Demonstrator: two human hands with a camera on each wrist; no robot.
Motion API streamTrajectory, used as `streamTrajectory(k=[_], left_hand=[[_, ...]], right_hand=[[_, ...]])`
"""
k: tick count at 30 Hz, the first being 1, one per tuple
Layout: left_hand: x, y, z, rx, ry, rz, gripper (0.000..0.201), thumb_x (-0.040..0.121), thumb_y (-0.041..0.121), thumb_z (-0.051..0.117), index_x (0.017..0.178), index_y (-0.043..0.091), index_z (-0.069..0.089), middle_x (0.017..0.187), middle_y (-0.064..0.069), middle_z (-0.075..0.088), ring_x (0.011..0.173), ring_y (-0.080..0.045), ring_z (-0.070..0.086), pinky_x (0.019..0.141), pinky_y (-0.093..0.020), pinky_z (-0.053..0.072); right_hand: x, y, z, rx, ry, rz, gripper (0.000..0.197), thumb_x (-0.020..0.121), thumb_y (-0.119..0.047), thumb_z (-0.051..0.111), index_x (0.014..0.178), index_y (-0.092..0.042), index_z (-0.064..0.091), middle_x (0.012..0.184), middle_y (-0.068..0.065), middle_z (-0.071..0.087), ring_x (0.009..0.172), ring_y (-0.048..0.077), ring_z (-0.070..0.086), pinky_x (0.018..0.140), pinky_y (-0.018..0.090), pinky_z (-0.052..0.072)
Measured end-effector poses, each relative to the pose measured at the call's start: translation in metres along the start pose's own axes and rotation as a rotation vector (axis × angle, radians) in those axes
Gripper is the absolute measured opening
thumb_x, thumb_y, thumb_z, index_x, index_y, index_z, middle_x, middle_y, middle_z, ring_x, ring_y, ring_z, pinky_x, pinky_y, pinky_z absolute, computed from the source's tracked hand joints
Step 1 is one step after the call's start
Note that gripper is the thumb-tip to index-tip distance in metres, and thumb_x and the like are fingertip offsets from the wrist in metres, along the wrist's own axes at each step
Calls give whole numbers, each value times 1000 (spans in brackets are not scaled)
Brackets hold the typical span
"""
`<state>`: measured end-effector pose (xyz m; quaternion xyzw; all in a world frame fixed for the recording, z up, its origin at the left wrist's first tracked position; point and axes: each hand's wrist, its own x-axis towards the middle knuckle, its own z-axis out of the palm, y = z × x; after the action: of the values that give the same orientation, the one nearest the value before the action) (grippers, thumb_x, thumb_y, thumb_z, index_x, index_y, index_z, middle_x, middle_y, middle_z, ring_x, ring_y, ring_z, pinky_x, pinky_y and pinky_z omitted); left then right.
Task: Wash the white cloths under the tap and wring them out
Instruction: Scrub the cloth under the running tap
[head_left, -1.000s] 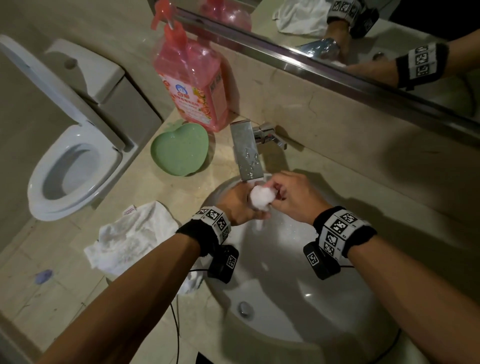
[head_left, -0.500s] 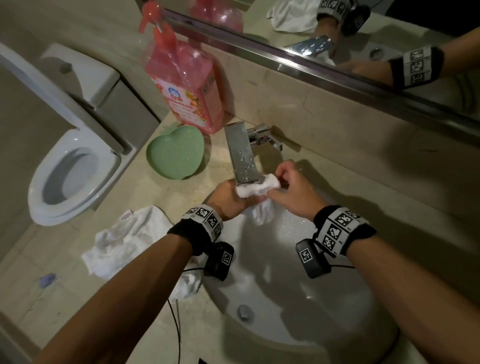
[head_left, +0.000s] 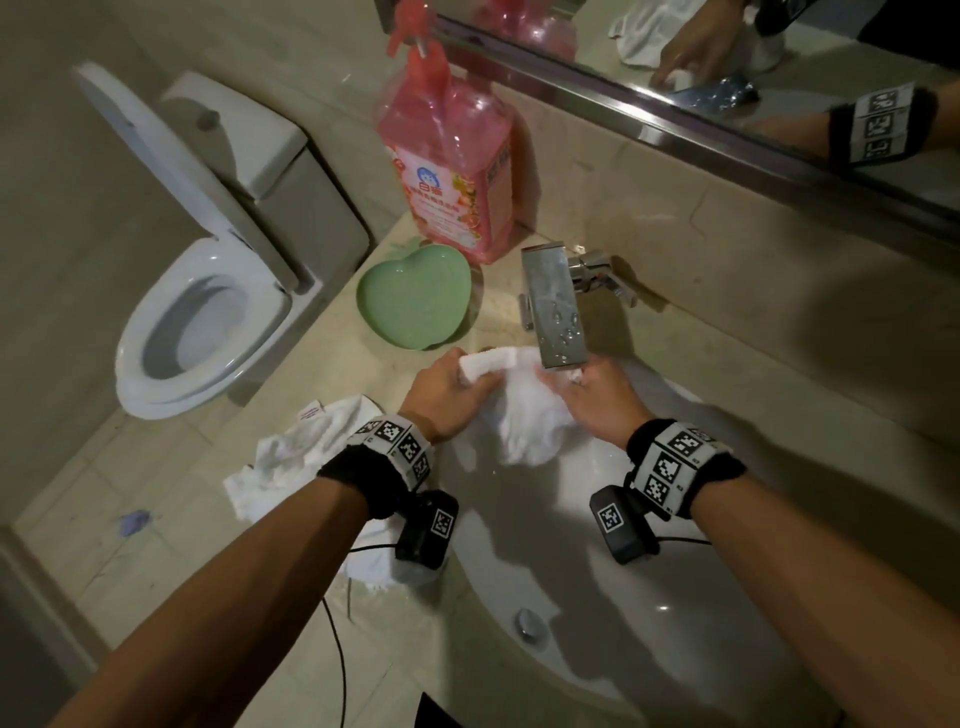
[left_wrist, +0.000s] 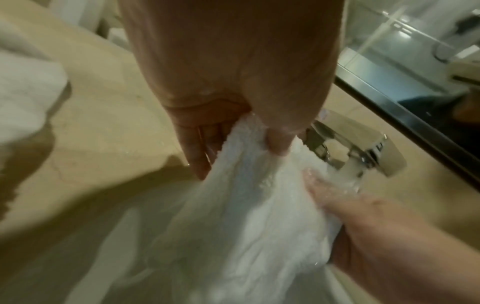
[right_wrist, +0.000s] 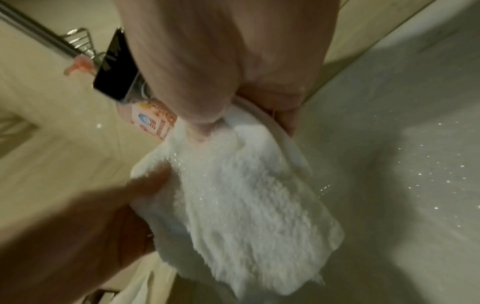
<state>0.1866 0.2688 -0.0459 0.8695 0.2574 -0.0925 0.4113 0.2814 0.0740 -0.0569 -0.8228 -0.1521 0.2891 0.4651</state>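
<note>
Left hand (head_left: 447, 397) and right hand (head_left: 597, 402) each grasping an edge of a wet white terry cloth (head_left: 524, 415), spread open under the chrome tap (head_left: 556, 306) above the basin (head_left: 675, 597), second white cloth (head_left: 301, 457) crumpled on the counter

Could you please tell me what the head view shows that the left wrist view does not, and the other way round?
Only the head view shows the pink soap bottle, green dish, toilet, sink drain and both wristbands. Only the left wrist view shows water running from the tap onto the right hand. Both show the left hand and right hand gripping the white cloth over the sink, with a second cloth on the counter.
</note>
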Motion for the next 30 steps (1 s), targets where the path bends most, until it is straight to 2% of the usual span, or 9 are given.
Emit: streamTrajectory(k=[3,5,8,10,14,18,21,26,30], left_hand=[[-2,7,1,-379,-134,-60,28,84,40,59,93,14,55,85,-2,62,77,-20,58,68,-36,47],[-1,12,6,-476,-191,-68,30,80,31,56,97,7,56,87,-8,60,80,-24,57,68,-38,46],[3,13,19,-370,-178,-63,28,91,38,62,107,18,50,93,1,63,83,-18,64,68,-31,53],[5,17,28,-268,-129,-44,29,90,45,64,101,22,50,87,2,64,78,-18,66,65,-33,56],[6,39,46,-451,-167,-137,27,86,34,73,98,14,59,73,-3,70,68,-20,70,62,-36,60],[3,53,57,-516,-261,-92,30,89,5,65,118,3,60,91,-13,73,74,-22,73,61,-34,61],[-1,57,56,-497,-221,-127,32,83,14,77,111,4,63,92,-17,72,75,-26,73,67,-38,62],[3,65,57,-488,-211,-73,23,78,18,82,82,3,66,66,-8,68,58,-18,61,56,-30,52],[10,69,60,-484,-264,-38,18,84,23,76,88,8,66,85,-6,69,77,-18,65,68,-32,54]], right_hand=[[7,-1,5,-86,-2,15,27,97,-36,68,84,-12,74,80,3,76,76,23,72,72,39,58],[11,-1,2,-173,-77,93,31,99,-40,62,81,-15,67,77,-2,70,72,19,66,71,34,52],[5,1,-1,-462,-84,133,27,104,-28,51,96,-9,68,95,7,72,87,23,66,73,31,45],[-3,3,-5,-511,11,82,27,97,-29,59,105,-4,68,103,14,70,94,27,65,75,28,42],[-20,4,-6,-330,-31,-93,17,81,-33,74,93,-23,68,99,0,66,99,22,63,79,24,46],[-23,11,-11,-277,-7,7,32,75,-31,86,89,-21,58,98,1,60,90,19,62,75,29,49],[-20,17,-21,-237,-30,-24,21,82,-22,83,85,-18,62,88,-1,67,81,17,66,67,24,52],[-22,19,-48,-76,-101,-27,15,89,-38,75,87,-23,75,80,-9,74,77,4,69,69,19,51],[-26,31,-58,89,-69,111,6,91,-32,73,87,-33,77,91,-9,77,89,9,72,86,32,60]])
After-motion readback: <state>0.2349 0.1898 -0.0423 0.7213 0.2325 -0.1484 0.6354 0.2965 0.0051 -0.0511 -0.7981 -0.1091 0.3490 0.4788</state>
